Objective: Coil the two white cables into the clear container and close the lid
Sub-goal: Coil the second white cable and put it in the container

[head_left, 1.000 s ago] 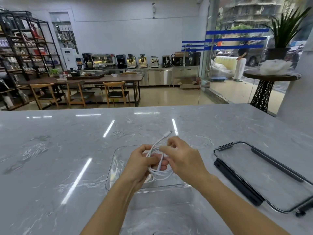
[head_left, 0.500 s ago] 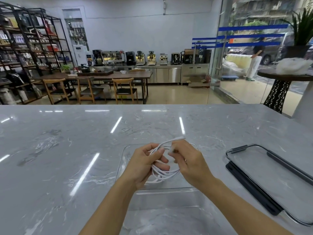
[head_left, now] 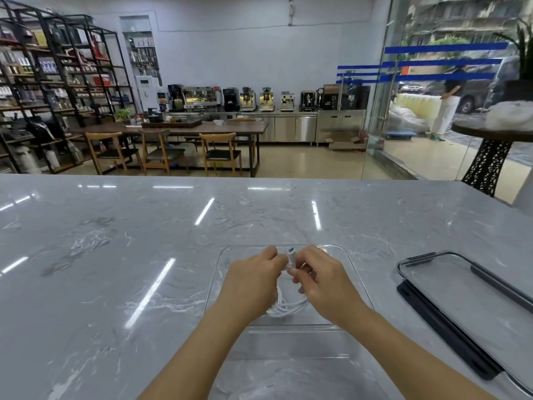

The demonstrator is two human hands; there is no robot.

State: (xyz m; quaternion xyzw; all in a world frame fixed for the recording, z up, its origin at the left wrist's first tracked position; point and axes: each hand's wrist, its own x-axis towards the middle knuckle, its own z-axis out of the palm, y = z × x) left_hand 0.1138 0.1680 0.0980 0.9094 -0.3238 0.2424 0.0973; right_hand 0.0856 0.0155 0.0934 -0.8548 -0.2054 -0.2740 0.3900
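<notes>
A coiled white cable (head_left: pixel 285 307) hangs in loops between my two hands, over the clear container (head_left: pixel 219 272) on the marble counter. My left hand (head_left: pixel 253 281) is shut on the coil's left side. My right hand (head_left: pixel 323 281) pinches the cable just below its connector end (head_left: pixel 290 252), which sticks up between the hands. The clear lid (head_left: pixel 473 307) with dark latches lies flat on the counter to the right of the container. I can make out only one cable; a second is not visible.
The grey marble counter (head_left: pixel 115 255) stretches wide to the left and beyond the container. Past its far edge lie a wooden table with chairs, shelving and coffee machines. A glass wall and a small round table stand at the right.
The loose cable end, which trailed away from me, now stands upright between the hands. Both hands have closed in together and the coil hangs lower over the container.
</notes>
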